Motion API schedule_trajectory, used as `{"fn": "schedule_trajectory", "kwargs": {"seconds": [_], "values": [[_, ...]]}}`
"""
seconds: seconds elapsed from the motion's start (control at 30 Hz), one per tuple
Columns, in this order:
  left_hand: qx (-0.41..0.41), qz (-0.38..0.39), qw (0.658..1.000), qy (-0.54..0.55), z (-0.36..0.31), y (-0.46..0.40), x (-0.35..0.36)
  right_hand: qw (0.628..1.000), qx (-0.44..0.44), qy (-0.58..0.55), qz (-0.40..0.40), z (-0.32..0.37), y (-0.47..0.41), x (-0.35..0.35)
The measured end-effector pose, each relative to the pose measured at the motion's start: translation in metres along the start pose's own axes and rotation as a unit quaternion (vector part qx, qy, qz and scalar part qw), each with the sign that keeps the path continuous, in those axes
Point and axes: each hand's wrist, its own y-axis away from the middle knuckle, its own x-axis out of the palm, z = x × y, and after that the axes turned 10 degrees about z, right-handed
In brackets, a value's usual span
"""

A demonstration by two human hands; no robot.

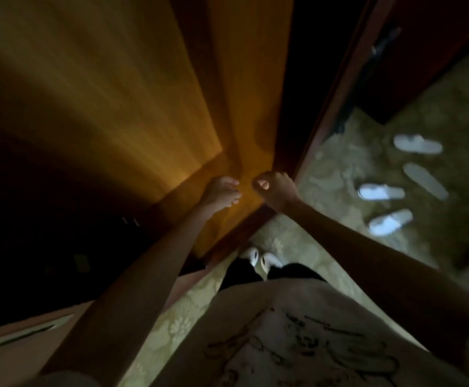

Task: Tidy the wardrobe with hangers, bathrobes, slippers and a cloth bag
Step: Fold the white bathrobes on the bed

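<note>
Wardrobe door [132, 113] right before me, both arms out. My left hand [222, 192] flat on wood, fingers loose, probably pushing. My right hand [273, 189] fisted at door edge; grip unclear. Slippers [381, 191] scattered on carpet [336, 163], well right.

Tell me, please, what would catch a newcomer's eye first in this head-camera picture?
The glowing orange-brown wardrobe doors fill the upper left, and both hands meet at their seam in the centre: the left hand with fingers loosely curled against the wood, the right hand curled into a fist at the door edge. Next come four white slippers scattered on the patterned carpet at right.
</note>
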Motion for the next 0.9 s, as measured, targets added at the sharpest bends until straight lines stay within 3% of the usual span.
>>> {"fn": "schedule_trajectory", "kwargs": {"seconds": [0.2, 0.3, 0.43, 0.57, 0.7, 0.9], "values": [[-0.043, 0.166, 0.977, -0.130, 0.026, -0.037, 0.059, 0.970, 0.219, -0.088, 0.051, -0.091, 0.049, 0.058], [-0.040, 0.231, 0.948, -0.216, 0.030, -0.043, 0.091, 0.937, 0.304, -0.173, 0.014, -0.111, 0.088, 0.086], [-0.026, 0.317, 0.885, -0.339, 0.034, -0.049, 0.140, 0.873, 0.400, -0.272, -0.068, -0.127, 0.148, 0.123], [0.003, 0.382, 0.803, -0.458, 0.040, -0.045, 0.209, 0.781, 0.489, -0.359, -0.149, -0.136, 0.222, 0.171], [0.037, 0.451, 0.690, -0.565, 0.049, -0.018, 0.290, 0.675, 0.547, -0.443, -0.222, -0.131, 0.303, 0.227], [0.110, 0.536, 0.510, -0.663, 0.077, 0.075, 0.428, 0.477, 0.590, -0.560, -0.334, -0.106, 0.420, 0.310]]}}
